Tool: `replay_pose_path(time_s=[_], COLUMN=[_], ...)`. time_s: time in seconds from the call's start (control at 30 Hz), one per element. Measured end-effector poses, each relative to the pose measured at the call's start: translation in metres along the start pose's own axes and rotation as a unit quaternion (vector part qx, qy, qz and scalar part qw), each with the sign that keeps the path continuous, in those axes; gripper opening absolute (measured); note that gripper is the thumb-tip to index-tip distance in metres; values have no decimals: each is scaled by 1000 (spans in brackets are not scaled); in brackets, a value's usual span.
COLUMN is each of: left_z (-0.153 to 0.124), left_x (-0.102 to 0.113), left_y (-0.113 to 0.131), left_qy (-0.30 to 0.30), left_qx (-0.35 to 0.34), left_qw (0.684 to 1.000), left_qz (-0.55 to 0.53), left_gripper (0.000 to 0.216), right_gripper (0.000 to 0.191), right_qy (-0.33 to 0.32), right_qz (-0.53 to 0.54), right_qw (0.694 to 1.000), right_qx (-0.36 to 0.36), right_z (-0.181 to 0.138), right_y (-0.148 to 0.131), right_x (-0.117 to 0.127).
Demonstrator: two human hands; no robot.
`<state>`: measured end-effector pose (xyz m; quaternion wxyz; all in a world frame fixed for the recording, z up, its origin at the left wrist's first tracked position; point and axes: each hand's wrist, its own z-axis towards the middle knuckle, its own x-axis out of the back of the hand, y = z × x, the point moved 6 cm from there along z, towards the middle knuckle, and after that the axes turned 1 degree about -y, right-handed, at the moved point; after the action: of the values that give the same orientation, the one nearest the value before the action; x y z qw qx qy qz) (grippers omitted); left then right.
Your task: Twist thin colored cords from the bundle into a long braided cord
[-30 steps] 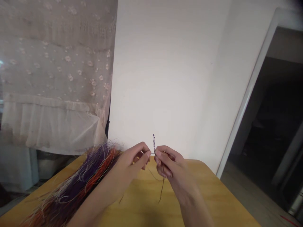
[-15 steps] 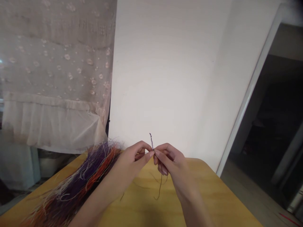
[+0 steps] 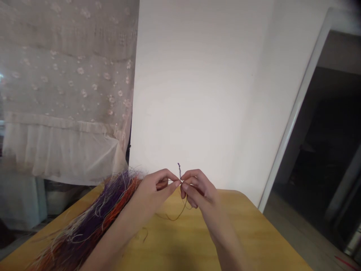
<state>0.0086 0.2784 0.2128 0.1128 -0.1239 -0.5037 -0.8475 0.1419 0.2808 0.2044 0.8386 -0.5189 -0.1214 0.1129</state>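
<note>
left hand point(image 3: 153, 186) pinching thin purple braided cord point(image 3: 179, 171) at frame centre | right hand point(image 3: 197, 186) pinching it too, fingertips touching | purple-orange fibre bundle point(image 3: 93, 222) lower left | yellow wooden table point(image 3: 254, 241): bare lower right, far edge just behind hands

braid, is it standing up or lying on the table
Standing up: the braid pokes upward from where the left hand and right hand pinch it, above the table.

Strand bundle point(image 3: 93, 222) on table point(image 3: 254, 241), left of hands; wall point(image 3: 197, 94) behind.

Yellow wooden table point(image 3: 239, 233); purple, orange, cream fibre bundle point(image 3: 93, 222) lying on left side.
</note>
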Motion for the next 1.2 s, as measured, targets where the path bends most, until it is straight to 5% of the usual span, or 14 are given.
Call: replay_pose_path(time_s=[0.43, 0.57, 0.77, 0.93, 1.03, 1.2], left_z=[1, 3, 6, 10, 13, 19], left_x=[-3, -3, -12, -5, 7, 30], left_y=[-4, -7, -15, -23, -33, -60], left_qy=[0, 20, 11, 61, 113, 178], left_qx=[-13, 5, 29, 50, 52, 64], left_qw=[1000, 1000, 998, 983, 972, 946], left_qz=[20, -18, -58, -168, -199, -264], left_gripper=[13, 12, 14, 14, 16, 26], right_gripper=[6, 11, 14, 17, 22, 29], right_qy=[-26, 75, 207, 103, 18, -180], right_qz=[-45, -149, -364, -392, -455, -563], right_qw=[999, 986, 901, 891, 856, 796], right_qx=[-9, 5, 117, 205, 243, 129], right_z=[0, -3, -14, -24, -28, -25], right_y=[-1, -2, -21, -31, -26, 17], right_x=[0, 9, 8, -29, -53, -77])
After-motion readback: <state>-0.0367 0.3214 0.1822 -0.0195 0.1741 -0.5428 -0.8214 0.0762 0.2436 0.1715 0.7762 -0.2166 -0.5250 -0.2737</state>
